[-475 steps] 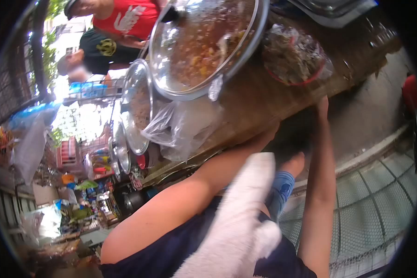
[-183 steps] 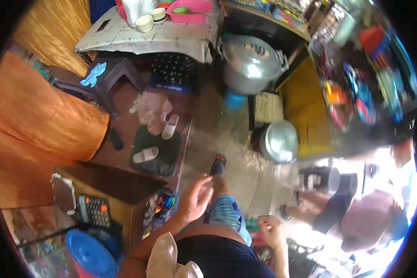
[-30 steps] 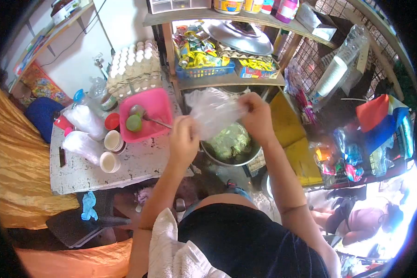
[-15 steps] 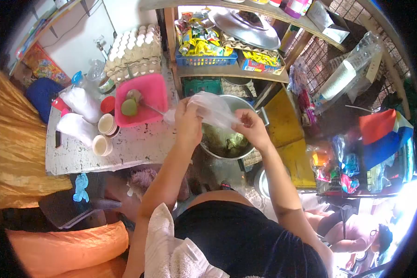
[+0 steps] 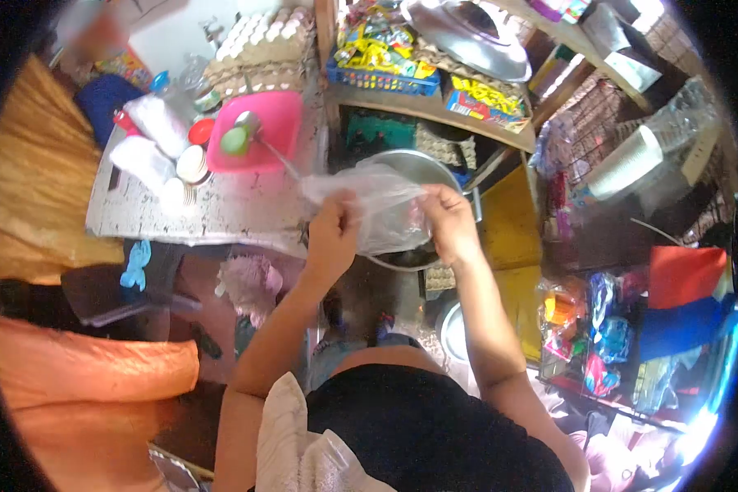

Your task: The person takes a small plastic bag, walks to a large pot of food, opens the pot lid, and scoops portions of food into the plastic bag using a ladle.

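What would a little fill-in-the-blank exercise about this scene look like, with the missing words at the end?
1. The left hand and right hand hold a thin, see-through plastic ____ above the metal pot.
2. The plastic tub on the table is ____.
3. White ____ sit in stacked cardboard trays.
4. The shelf basket of yellow packets is ____.

Missing words: bag; pink; eggs; blue.

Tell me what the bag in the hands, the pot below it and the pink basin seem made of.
Bag: thin, glossy plastic film, being see-through and wrinkled.
Pot: bare metal, perhaps aluminium, given its silvery grey sheen.
Pink basin: smooth, probably moulded plastic, given its even, solid colour.
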Demonstrator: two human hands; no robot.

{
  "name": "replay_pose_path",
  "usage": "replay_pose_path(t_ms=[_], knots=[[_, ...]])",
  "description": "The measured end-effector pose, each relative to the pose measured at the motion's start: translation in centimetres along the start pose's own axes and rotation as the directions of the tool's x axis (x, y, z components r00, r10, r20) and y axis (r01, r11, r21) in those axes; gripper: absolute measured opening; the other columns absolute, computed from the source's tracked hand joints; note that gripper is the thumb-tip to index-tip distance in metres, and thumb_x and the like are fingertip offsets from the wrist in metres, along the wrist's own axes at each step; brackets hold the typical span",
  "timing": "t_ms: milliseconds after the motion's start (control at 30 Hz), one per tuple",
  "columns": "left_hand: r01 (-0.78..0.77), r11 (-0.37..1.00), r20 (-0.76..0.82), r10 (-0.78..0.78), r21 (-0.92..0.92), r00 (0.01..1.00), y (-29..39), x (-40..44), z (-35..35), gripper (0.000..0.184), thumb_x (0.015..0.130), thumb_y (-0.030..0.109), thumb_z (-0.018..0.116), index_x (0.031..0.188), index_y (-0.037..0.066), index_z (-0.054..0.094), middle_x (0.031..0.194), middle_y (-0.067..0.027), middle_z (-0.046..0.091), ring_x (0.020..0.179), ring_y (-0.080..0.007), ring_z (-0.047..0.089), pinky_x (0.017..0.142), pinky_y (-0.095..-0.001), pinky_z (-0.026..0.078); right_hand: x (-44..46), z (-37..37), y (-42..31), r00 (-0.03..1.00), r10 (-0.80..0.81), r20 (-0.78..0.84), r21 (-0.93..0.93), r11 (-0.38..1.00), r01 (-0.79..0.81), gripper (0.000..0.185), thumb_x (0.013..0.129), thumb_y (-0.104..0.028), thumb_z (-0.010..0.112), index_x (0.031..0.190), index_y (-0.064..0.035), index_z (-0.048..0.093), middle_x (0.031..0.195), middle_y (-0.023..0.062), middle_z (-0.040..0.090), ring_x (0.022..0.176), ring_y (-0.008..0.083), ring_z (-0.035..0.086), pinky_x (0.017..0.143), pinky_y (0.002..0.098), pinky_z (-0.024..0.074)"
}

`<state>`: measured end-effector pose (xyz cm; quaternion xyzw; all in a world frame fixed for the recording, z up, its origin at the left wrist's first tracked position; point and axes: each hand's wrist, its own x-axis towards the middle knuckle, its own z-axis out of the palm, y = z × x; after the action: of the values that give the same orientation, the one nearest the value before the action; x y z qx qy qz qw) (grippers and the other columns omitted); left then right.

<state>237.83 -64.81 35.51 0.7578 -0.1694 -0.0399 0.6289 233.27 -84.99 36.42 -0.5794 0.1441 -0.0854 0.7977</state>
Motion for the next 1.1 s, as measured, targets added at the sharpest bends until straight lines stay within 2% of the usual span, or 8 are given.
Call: replay_pose_path(t_ms=[267, 400, 467, 667, 767, 833, 1000, 1100], knots=[[-0.189, 0.801, 0.22, 0.074, 0.568, 0.973, -5.6, -7.6, -4.1, 0.035, 0.09, 0.019, 0.063, 0.119, 0.002, 0.054, 0.098, -0.0171, 0.065, 0.087, -0.0329, 0.065, 0.076, -0.0377, 0.052, -1.0, -0.9, 1.6, 0.835, 0.142, 0.531, 0.421, 0.811, -0.406, 0.037, 0.091, 0.005, 0.049, 0.126, -0.0068, 0.05, 0.111, 0.0114, 0.061, 0.095, 0.0216, 0.063, 0.081, 0.0351, 0.0533], [0.496, 0.843, 0.053, -0.497, -0.207, 0.866, -7.3, -8.4, -5.4, 0.031, 0.093, 0.012, 0.055, 0.123, 0.005, 0.053, 0.109, -0.0128, 0.065, 0.102, -0.0302, 0.063, 0.083, -0.0439, 0.051, -2.5, -1.0, 4.7, 0.789, 0.126, 0.601, 0.447, 0.765, -0.463, 0.03, 0.09, 0.003, 0.049, 0.118, -0.0065, 0.052, 0.111, 0.0083, 0.06, 0.098, 0.0198, 0.061, 0.084, 0.0339, 0.051], [0.385, 0.385, 0.168, -0.49, -0.838, 0.855, -6.7, -8.7, -6.3, 0.031, 0.094, 0.011, 0.052, 0.125, 0.008, 0.053, 0.112, -0.0105, 0.065, 0.104, -0.0281, 0.063, 0.085, -0.0454, 0.052, -2.9, -1.0, 6.6, 0.792, 0.15, 0.592, 0.406, 0.793, -0.453, 0.026, 0.09, 0.003, 0.049, 0.114, -0.0065, 0.054, 0.106, 0.0067, 0.06, 0.095, 0.0186, 0.061, 0.082, 0.034, 0.0511], [0.19, 0.236, 0.121, -0.28, -0.953, 0.952, -4.3, -12.6, -10.2, 0.027, 0.094, 0.009, 0.053, 0.122, 0.01, 0.052, 0.11, -0.0091, 0.064, 0.107, -0.0277, 0.061, 0.092, -0.0483, 0.05, -4.0, 2.9, 11.5, 0.845, 0.325, 0.425, 0.322, 0.818, -0.477, 0.022, 0.089, 0.002, 0.047, 0.106, -0.0081, 0.056, 0.09, 0.0041, 0.057, 0.079, 0.0176, 0.06, 0.071, 0.0339, 0.0531], [0.131, 0.987, -0.084, -0.14, -0.096, 0.987, -5.4, -14.9, -13.2, 0.015, 0.09, 0.006, 0.056, 0.104, 0.005, 0.059, 0.101, -0.0132, 0.062, 0.102, -0.0312, 0.06, 0.093, -0.0417, 0.047, -4.4, 8.2, 11.6, 0.869, 0.38, 0.318, 0.26, 0.846, -0.465, 0.019, 0.088, 0.001, 0.048, 0.102, -0.0084, 0.056, 0.089, 0.0041, 0.056, 0.074, 0.0176, 0.059, 0.063, 0.0343, 0.0539], [-0.021, 0.875, -0.132, 0.097, 0.484, 0.986, -7.2, -15.9, -14.7, 0.008, 0.085, 0.004, 0.058, 0.093, 0.002, 0.06, 0.107, -0.0186, 0.06, 0.103, -0.0373, 0.059, 0.087, -0.0409, 0.048, -4.8, 10.0, 13.6, 0.908, 0.088, 0.409, -0.107, 0.993, -0.048, 0.019, 0.087, 0.0, 0.05, 0.102, -0.0082, 0.056, 0.089, 0.0036, 0.056, 0.074, 0.0174, 0.06, 0.061, 0.0339, 0.0537], [0.035, 0.684, -0.176, 0.138, 0.729, 0.975, -8.9, -17.1, -18.3, 0.021, 0.08, 0.0, 0.055, 0.101, 0.002, 0.059, 0.117, -0.0208, 0.059, 0.108, -0.04, 0.057, 0.091, -0.0428, 0.047, -1.9, 15.5, 12.4, 0.863, 0.241, 0.444, -0.543, 0.839, 0.045, 0.014, 0.085, -0.009, 0.054, 0.097, -0.0072, 0.061, 0.083, 0.0054, 0.059, 0.072, 0.0188, 0.061, 0.06, 0.0339, 0.0517], [0.188, 0.659, -0.278, 0.033, 0.728, 0.96, -11.4, -18.8, -20.5, 0.032, 0.078, -0.002, 0.052, 0.109, 0.0, 0.058, 0.118, -0.0221, 0.058, 0.111, -0.0401, 0.056, 0.095, -0.0426, 0.045, 8.7, 16.1, 12.7, 0.778, -0.421, 0.466, -0.716, 0.337, 0.611, 0.027, 0.082, -0.026, 0.064, 0.099, -0.0056, 0.066, 0.094, 0.0192, 0.065, 0.083, 0.0356, 0.064, 0.078, 0.0437, 0.0515]])
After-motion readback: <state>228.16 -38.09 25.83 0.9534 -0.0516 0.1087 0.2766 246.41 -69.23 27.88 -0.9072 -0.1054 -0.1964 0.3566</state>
